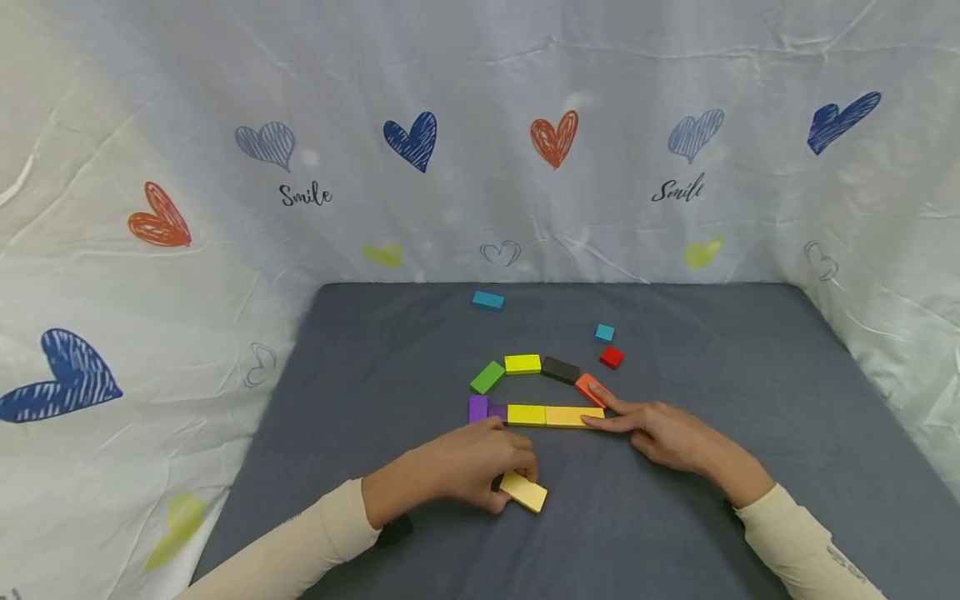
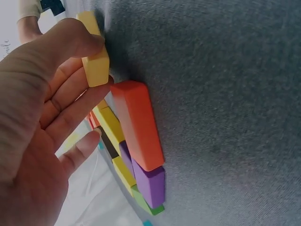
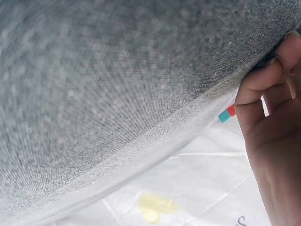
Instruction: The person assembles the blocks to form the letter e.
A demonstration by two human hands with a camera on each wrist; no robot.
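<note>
My left hand (image 1: 480, 462) pinches a pale yellow block (image 1: 523, 492) between thumb and fingers, near the front of the arrangement. In the left wrist view, an orange-red block (image 2: 136, 123) lies just beside the fingertips, its end by a purple block (image 2: 149, 184); the hand hides it in the head view. With two fingers extended, my right hand (image 1: 667, 429) touches an orange block (image 1: 590, 388) and the end of a light orange block (image 1: 567, 417). A yellow block (image 1: 527, 415) adjoins that one. Green (image 1: 488, 377), yellow (image 1: 522, 364) and black blocks (image 1: 560, 370) curve behind this row.
A blue block (image 1: 488, 300) lies near the back edge of the dark grey tabletop (image 1: 375, 350). A small teal block (image 1: 604, 333) and a red block (image 1: 611, 357) lie at the back right. White cloth printed with hearts (image 1: 480, 200) hangs behind the table.
</note>
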